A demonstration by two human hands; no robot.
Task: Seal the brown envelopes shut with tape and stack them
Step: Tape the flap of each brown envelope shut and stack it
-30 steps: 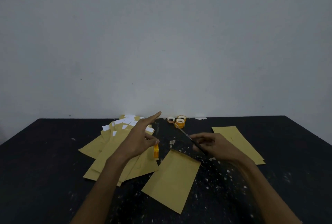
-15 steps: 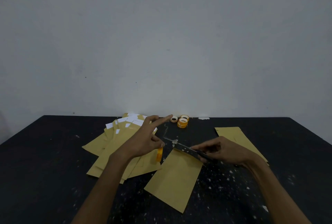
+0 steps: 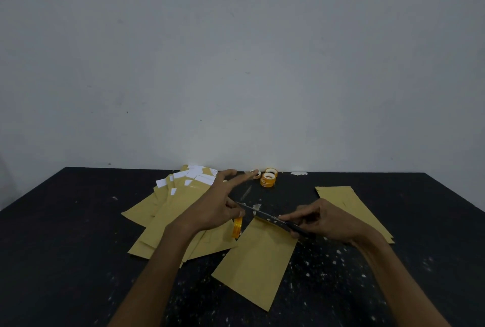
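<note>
— Any writing to read?
— Only reddish print on the spare tape rolls (image 3: 268, 179), beyond the left hand's pinch by the far edge of the table (image 3: 65, 248). It is too small to read.
— What lies around the grips?
— One brown envelope (image 3: 257, 261) lies flat, its top edge just under the scissors (image 3: 262, 214). Beneath the left wrist spreads a loose pile of envelopes (image 3: 178, 208) with white slips (image 3: 195, 177) showing. Past the right hand's grip lies a neater stack (image 3: 349, 203).
— And the hands?
— The left hand (image 3: 215, 211) pinches a tape roll (image 3: 237, 227) that hangs on edge below the thumb, forefingers stretched forward. The right hand (image 3: 325, 221) curls round the scissors' dark handle, blade pointing at the left thumb.
</note>
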